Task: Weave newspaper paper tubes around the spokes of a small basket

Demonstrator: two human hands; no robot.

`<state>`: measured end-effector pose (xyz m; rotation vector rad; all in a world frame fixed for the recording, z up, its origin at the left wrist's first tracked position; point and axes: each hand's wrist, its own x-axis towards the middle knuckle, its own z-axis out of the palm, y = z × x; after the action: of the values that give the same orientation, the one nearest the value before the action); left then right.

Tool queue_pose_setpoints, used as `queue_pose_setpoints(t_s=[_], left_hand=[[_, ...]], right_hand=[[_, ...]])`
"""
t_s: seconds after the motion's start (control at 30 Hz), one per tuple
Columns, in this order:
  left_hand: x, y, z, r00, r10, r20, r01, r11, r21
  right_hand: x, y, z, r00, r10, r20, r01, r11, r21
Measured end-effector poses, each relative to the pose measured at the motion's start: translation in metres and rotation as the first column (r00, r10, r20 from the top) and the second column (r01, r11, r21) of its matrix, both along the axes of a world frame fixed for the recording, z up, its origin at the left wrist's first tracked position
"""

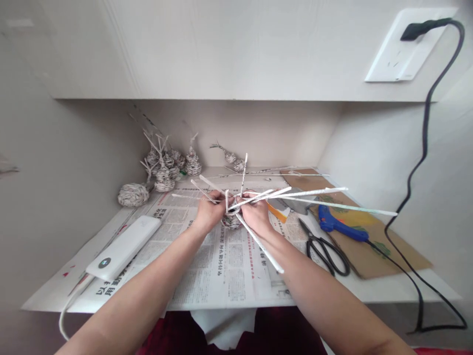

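Between my two hands, low over the newspaper, is a small woven paper basket (232, 222) with rolled paper strips (314, 193) sticking out of its top in several directions. My left hand (212, 211) grips its left side, fingers closed near the rim. On the right, my right hand (255, 209) is closed around the strips at the rim, thumb and fingertips pressed together. One strip (260, 244) slants down across my right wrist, and another (244, 172) stands upright. The underside of the basket is partly hidden by my hands.
Black scissors (325, 249) and a blue glue gun (340, 224) lie on the right, the gun on cardboard (380, 251). Its black cord (424, 133) runs to a wall socket (410, 47). A white power bank (125, 246) lies left. Several woven gourd shapes (164, 177) stand back left.
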<state>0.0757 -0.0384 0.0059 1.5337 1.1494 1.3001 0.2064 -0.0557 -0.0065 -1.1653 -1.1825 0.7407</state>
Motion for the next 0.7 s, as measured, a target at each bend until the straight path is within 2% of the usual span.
queue_pose_setpoints(t_s=[0.13, 0.23, 0.4, 0.5, 0.6, 0.7], left_hand=[[0.005, 0.003, 0.003, 0.999, 0.023, 0.045, -0.022, 1.000, -0.022], [0.006, 0.012, 0.007, 1.000, 0.010, 0.015, -0.009, 0.998, -0.055], [0.006, 0.026, 0.004, 0.982, 0.031, -0.186, -0.031, 1.000, 0.001], [0.005, 0.028, -0.006, 0.994, -0.022, -0.106, 0.027, 0.999, 0.043], [0.004, 0.023, -0.011, 0.995, -0.091, -0.043, 0.094, 0.992, 0.084], [0.002, 0.018, -0.007, 0.990, -0.138, -0.018, 0.139, 0.988, 0.072]], right_hand=[[-0.001, 0.007, -0.007, 0.992, -0.031, -0.121, 0.022, 0.997, -0.070], [0.000, 0.010, -0.006, 0.976, -0.015, -0.219, -0.006, 0.995, -0.098], [0.011, 0.006, 0.008, 0.983, 0.124, -0.135, -0.138, 0.985, -0.103], [0.014, 0.003, 0.013, 0.978, 0.166, -0.125, -0.186, 0.967, -0.175], [0.011, 0.004, 0.011, 0.970, 0.100, -0.220, -0.147, 0.966, -0.210], [0.010, 0.007, 0.010, 0.940, 0.033, -0.339, -0.127, 0.957, -0.260]])
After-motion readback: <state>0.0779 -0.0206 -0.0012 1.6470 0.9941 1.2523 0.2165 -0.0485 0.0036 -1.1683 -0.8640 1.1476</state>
